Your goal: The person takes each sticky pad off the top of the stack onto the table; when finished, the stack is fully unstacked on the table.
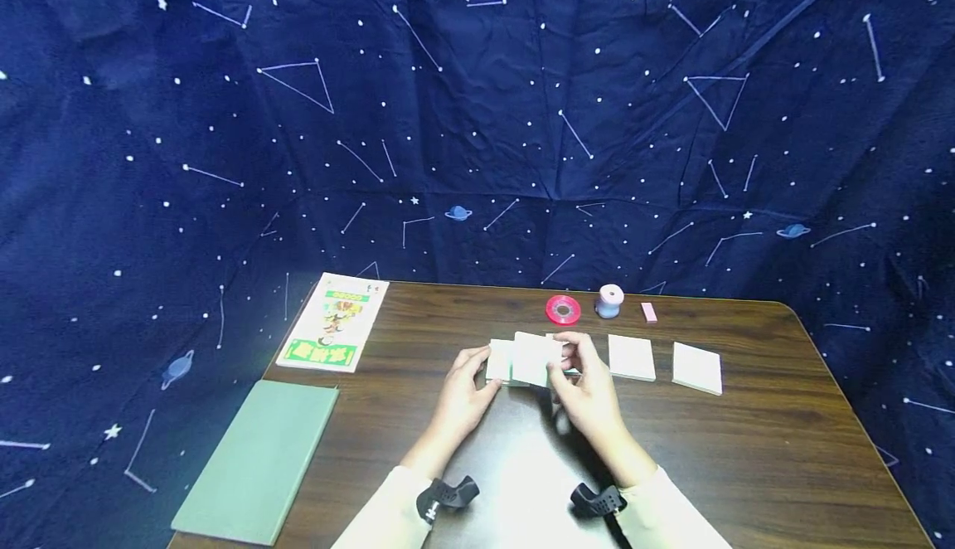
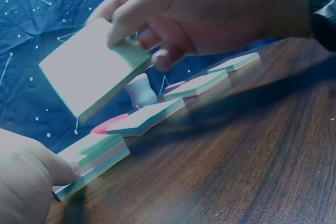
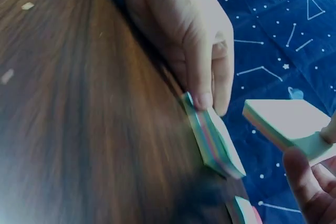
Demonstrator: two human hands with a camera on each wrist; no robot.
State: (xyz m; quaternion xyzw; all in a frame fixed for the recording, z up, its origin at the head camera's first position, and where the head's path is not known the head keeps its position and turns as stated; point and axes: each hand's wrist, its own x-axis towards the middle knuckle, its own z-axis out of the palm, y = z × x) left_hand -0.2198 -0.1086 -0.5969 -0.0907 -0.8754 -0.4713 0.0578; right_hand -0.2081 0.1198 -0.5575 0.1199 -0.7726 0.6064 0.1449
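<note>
My right hand pinches a square white-topped sticky note pad by its right side, tilted in the air. Below and to the left, a thicker stack of sticky note pads with coloured layers lies on the table. The left hand grips that stack, thumb at its near edge in the right wrist view. Another pad lies just right of the stack, mostly hidden behind my right hand in the head view. Two more pads, a middle one and an outer one, continue the row rightward.
Behind the row are a pink-red ring-shaped spool, a pale blue and white spool and a small pink block. To the left lie a white-and-green booklet and a green notebook. A starry blue cloth hangs behind the table.
</note>
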